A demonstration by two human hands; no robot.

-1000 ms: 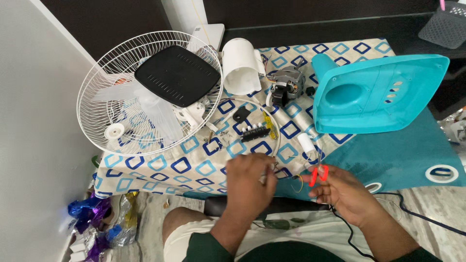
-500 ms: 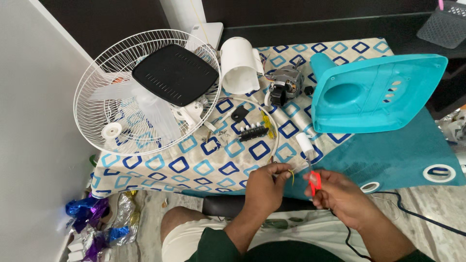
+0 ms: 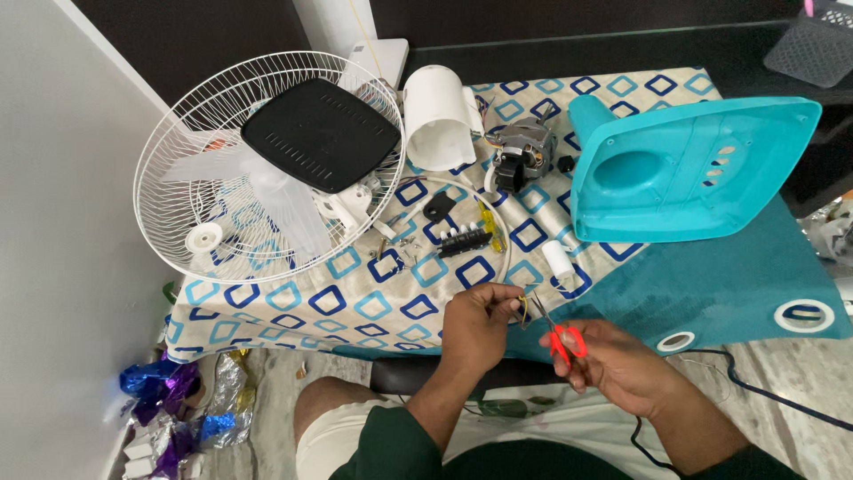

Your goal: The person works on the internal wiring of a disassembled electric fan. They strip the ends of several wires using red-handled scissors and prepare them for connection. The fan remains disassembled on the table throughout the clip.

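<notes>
My left hand (image 3: pixel 475 324) pinches a thin yellow wire (image 3: pixel 524 305) at the near edge of the patterned cloth (image 3: pixel 355 284). My right hand (image 3: pixel 613 360) grips small red-handled scissors (image 3: pixel 562 338), their blades pointing up at the wire end. A white cylindrical capacitor (image 3: pixel 558 258) lies just beyond the hands. Further back sit a fan motor (image 3: pixel 520 147), a black switch block (image 3: pixel 464 240) and a white motor cover (image 3: pixel 438 120).
A white fan grille (image 3: pixel 191 209) with blades and a black panel (image 3: pixel 320 133) fills the left. A large teal fan base (image 3: pixel 693 169) lies at right on a teal curtain (image 3: pixel 711 293). Shiny foil scraps (image 3: pixel 164 391) litter the floor at left.
Both hands have drawn together and slightly nearer to me. The scissors have turned so the blades now meet the wire held by the left hand.
</notes>
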